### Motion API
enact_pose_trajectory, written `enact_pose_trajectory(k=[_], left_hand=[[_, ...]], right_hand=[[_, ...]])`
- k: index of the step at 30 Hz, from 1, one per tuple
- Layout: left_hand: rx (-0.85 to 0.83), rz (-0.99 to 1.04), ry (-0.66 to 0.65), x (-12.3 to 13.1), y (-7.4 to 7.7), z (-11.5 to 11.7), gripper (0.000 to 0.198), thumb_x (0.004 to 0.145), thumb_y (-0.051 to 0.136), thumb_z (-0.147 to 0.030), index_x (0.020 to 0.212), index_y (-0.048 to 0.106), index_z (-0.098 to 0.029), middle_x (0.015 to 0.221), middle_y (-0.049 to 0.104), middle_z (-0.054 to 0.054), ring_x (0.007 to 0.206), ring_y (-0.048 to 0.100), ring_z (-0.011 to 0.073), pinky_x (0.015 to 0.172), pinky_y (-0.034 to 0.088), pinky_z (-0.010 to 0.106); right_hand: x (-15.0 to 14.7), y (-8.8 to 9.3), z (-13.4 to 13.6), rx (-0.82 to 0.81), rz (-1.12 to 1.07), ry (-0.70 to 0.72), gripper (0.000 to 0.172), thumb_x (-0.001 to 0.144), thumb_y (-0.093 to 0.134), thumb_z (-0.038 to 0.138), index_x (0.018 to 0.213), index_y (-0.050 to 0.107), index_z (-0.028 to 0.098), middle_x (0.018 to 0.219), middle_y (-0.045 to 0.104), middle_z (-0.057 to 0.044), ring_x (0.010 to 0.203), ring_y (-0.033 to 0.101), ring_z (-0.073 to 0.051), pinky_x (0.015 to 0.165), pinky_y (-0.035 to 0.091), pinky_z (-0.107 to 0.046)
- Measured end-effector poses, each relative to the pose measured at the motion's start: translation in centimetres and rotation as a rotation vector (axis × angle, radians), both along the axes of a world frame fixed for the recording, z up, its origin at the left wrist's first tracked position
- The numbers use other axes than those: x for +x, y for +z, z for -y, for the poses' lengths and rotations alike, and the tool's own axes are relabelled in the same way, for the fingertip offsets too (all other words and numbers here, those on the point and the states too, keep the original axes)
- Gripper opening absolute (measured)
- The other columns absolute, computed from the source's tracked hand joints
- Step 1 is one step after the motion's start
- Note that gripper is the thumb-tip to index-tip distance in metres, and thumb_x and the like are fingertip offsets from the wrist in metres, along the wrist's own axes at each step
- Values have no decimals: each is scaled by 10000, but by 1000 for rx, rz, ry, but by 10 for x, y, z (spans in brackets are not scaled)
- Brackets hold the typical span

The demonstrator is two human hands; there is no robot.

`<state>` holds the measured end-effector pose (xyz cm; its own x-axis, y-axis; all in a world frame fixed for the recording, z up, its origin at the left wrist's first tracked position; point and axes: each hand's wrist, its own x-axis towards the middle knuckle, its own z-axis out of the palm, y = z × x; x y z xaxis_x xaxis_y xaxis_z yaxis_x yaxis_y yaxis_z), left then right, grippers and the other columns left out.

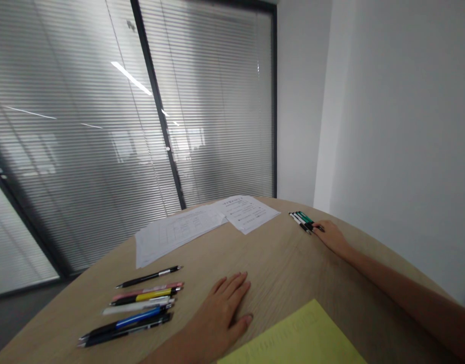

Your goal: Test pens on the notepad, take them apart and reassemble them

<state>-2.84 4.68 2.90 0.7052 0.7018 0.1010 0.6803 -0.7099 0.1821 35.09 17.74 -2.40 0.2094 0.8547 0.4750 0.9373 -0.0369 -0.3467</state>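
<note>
My left hand [221, 316] lies flat on the wooden table with its fingers stretched out and nothing in it. A yellow sheet of paper [300, 338] is just to the right of its thumb. At the far right, my right hand [331, 235] reaches to a small row of pens, its fingers closed at a pen [321, 228] whose dark end pokes out beside them. The other pens [300, 220] there lie side by side, white, black and green. Part of the held pen is hidden by the fingers.
To the left lie several pens: a black one [149, 277] set apart, then pink, yellow [147, 297], white, blue [141, 317] and black ones. Printed sheets [179, 230] overlap along the table's [270, 263] far edge. Beyond stand a glass partition with blinds [225, 101] and a white wall [403, 101].
</note>
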Motion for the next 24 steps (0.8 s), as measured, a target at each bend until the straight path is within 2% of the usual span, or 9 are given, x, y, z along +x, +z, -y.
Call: enact_pose_trajectory(k=[7, 10, 14, 17, 19, 23, 24], left_hand=[[-12, -32, 12, 2, 4, 2, 501, 824, 427, -366, 1281, 354, -173, 1363, 303, 103, 1237, 281, 230, 1010, 220, 442], [-13, -18, 1, 2, 2, 2, 503, 816, 439, -358, 1275, 361, -166, 1363, 305, 105, 1238, 279, 230, 1012, 218, 441], [-17, -36, 0, 3, 1, 3, 516, 817, 435, -369, 1273, 362, -139, 1364, 300, 117, 1242, 271, 232, 1014, 207, 445], [-16, -43, 1, 4, 4, 4, 525, 821, 428, -372, 1277, 355, -124, 1361, 301, 128, 1241, 273, 229, 1015, 205, 439], [-18, -42, 1, 4, 5, 5, 527, 819, 430, -371, 1279, 353, -125, 1360, 303, 129, 1240, 275, 228, 1013, 210, 437], [-9, -51, 11, 5, 6, 5, 523, 814, 434, -373, 1273, 361, -133, 1358, 308, 128, 1231, 293, 238, 1003, 221, 450], [-2, -58, 8, 5, 6, 5, 523, 815, 432, -371, 1273, 361, -130, 1358, 309, 130, 1230, 295, 239, 1002, 223, 449]], right_hand=[[-5, 2, 4, 49, 40, 16, 243, 764, 421, 242, 896, 616, 183, 994, 592, -85, 979, 513, -216, 832, 401, -332], [-12, 6, 7, 133, 79, 103, 232, 741, 435, 224, 897, 606, 201, 1026, 582, -71, 1001, 497, -225, 852, 392, -369], [-33, 17, 16, 203, 83, 283, 231, 726, 415, 186, 864, 600, 205, 1006, 598, -68, 991, 506, -218, 888, 372, -394], [-58, 25, 34, 125, 47, 450, 239, 738, 389, 185, 857, 595, 207, 944, 624, -68, 939, 541, -203, 879, 389, -384], [-76, 29, 55, 31, 38, 599, 248, 778, 366, 224, 882, 590, 203, 911, 635, -69, 887, 564, -185, 829, 429, -359], [-109, 33, 107, -49, 183, 949, 233, 779, 427, 240, 938, 591, 194, 996, 622, -83, 973, 531, -177, 866, 404, -340], [-114, 33, 119, -60, 216, 988, 235, 768, 451, 237, 956, 588, 202, 1036, 608, -83, 995, 520, -180, 870, 399, -341]])
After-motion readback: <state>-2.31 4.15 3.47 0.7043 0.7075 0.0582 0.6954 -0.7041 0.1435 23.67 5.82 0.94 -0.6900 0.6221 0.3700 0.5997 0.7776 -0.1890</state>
